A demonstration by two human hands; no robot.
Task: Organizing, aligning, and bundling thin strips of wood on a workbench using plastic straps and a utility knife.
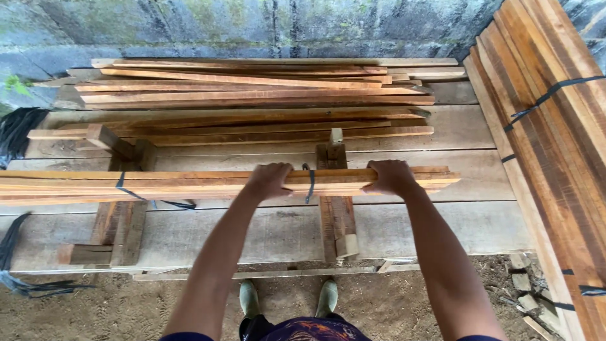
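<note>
Crosswise before the person lies a long bundle of reddish-brown wooden slats, its long axis running left to right, resting on two wooden cradles on the grey plank worktop. Left hand and right hand each have their grip closed over the bundle's top edge. Black plastic straps bind it. Loose slats lie behind, near a mossy block wall.

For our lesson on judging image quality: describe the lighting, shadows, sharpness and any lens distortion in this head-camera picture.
Head view: soft, even daylight, no glare; only faint shadows under the strapped bundle of slats. Both the left hand and right hand look sharp, as does the loose pile of slats. Wide lens bends the stack of boards at the right edge.
</note>
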